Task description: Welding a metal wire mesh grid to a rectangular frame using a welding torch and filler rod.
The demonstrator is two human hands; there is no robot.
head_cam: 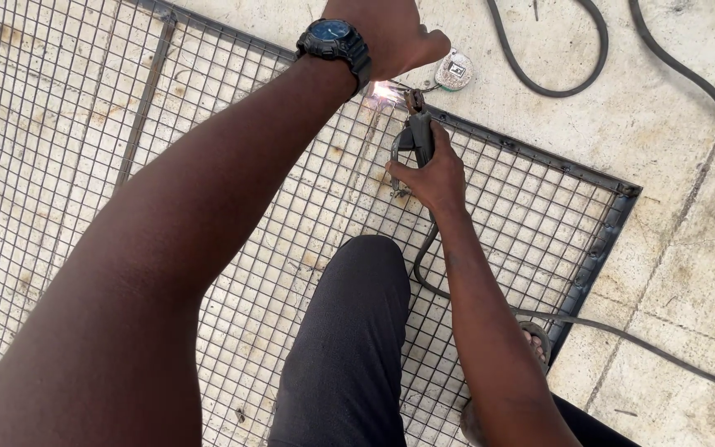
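Head view, and I'm looking straight down over a wire mesh panel (68, 141) lying flat on the concrete floor (672, 240). My right hand (430, 172) is wrapped tight around the handle of a welding holder (418, 132), fingers curled closed on it, knuckles up. The holder points away from me toward the far edge of the panel, and right at its tip there's a bright spark (385, 91) burning against the dark metal frame (539, 157) that borders the mesh. A black cable (589, 324) trails back from the holder, loops over the mesh beside my knee and runs off across the floor to the right.

My left hand (391, 33) is up at the top of the picture, stretched out over the frame just above the spark. Its fingers run out of the picture, so I cannot tell whether they're spread or gripping anything. There's a black wristwatch (334, 43) on that wrist, face up. Just beyond the hand, a small round object (454, 70) sits on the concrete, close to the frame.

My leg in dark trousers (349, 348) is bent over the mesh, and a sandalled foot (535, 341) rests near the frame's right side. More black cable (539, 79) curves across the floor at the top.
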